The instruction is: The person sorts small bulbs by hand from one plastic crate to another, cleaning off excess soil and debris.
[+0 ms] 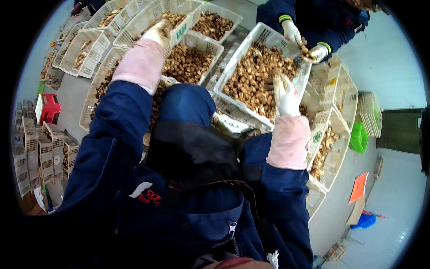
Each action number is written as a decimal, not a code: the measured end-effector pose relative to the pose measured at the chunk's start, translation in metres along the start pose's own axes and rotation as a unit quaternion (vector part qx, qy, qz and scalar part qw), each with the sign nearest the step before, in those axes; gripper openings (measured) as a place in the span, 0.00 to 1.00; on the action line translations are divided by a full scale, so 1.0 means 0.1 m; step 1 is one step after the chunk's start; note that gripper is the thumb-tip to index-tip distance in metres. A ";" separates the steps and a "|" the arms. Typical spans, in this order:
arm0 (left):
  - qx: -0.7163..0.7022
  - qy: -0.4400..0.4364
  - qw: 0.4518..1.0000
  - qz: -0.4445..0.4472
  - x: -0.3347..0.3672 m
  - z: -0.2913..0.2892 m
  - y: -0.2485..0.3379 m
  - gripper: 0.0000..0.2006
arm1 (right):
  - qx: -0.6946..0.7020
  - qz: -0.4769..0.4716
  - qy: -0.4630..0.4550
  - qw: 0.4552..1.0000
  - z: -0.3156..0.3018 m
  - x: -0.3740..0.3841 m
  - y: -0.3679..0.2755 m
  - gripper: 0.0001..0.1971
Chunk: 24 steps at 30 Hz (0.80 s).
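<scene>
My white-gloved left hand is stretched out over a white plastic crate at the far left. Its fingers curl down toward the brown, knobbly bulb-like pieces in that crate, and what they hold, if anything, is hidden. My right hand, also gloved, hovers at the right side of a large white crate heaped with the same brown-and-tan pieces. Its soiled fingers are extended over the heap, with no piece plainly held.
Across the large crate, a co-worker's gloved hands hold a brown piece. More part-filled crates stand to my right, and others line the far left. A red stool and stacked crates are at left; a green basket stands at right.
</scene>
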<state>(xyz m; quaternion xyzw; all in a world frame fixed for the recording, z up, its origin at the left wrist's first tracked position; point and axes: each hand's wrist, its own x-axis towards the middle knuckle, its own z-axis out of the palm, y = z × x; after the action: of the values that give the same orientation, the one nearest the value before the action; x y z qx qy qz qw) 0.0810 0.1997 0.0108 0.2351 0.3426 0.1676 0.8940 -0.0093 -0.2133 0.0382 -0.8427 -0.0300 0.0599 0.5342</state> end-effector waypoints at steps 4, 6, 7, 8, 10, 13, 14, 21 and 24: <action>-0.033 -0.215 0.972 -0.086 0.63 -0.38 0.12 0.09 | 0.063 -0.058 0.087 0.992 -0.21 0.15 0.08 0.15; 0.051 -0.296 0.939 -0.165 -0.20 0.09 -0.64 0.14 | 0.113 0.001 0.144 0.983 -0.55 0.22 0.40 0.15; 0.039 -0.226 0.965 -0.126 -0.50 0.24 -1.08 0.09 | 0.084 0.023 0.143 0.986 -0.71 0.27 0.62 0.15; 0.099 -0.271 0.946 -0.146 -1.29 0.44 -1.18 0.11 | 0.034 0.041 0.174 0.983 -0.80 0.25 0.77 0.15; 0.098 -0.297 0.937 -0.154 -1.38 0.32 -1.58 0.09 | -0.162 0.017 0.127 0.978 -0.79 0.42 1.20 0.15; 0.212 -0.292 0.923 -0.132 -1.17 0.13 -1.86 0.12 | -0.359 0.096 -0.003 0.929 -0.57 0.49 1.32 0.21; 0.209 -0.300 0.921 -0.132 -1.19 0.19 -1.87 0.13 | -0.377 0.079 -0.033 0.922 -0.52 0.49 1.42 0.23; 0.203 -0.356 0.908 -0.080 -1.21 0.40 -1.85 0.15 | -0.539 0.212 -0.306 0.756 0.08 0.70 1.85 0.36; 0.234 -0.363 0.897 -0.097 -1.14 0.43 -1.87 0.16 | -0.620 0.241 -0.323 0.673 0.21 0.76 1.95 0.35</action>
<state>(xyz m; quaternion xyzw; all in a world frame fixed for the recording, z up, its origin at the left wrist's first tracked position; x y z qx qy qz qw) 0.0555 -0.0216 0.0001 0.4475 0.0448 -0.1015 0.8874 0.0607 -0.2687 -0.1524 -0.8864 -0.0267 0.4227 -0.1869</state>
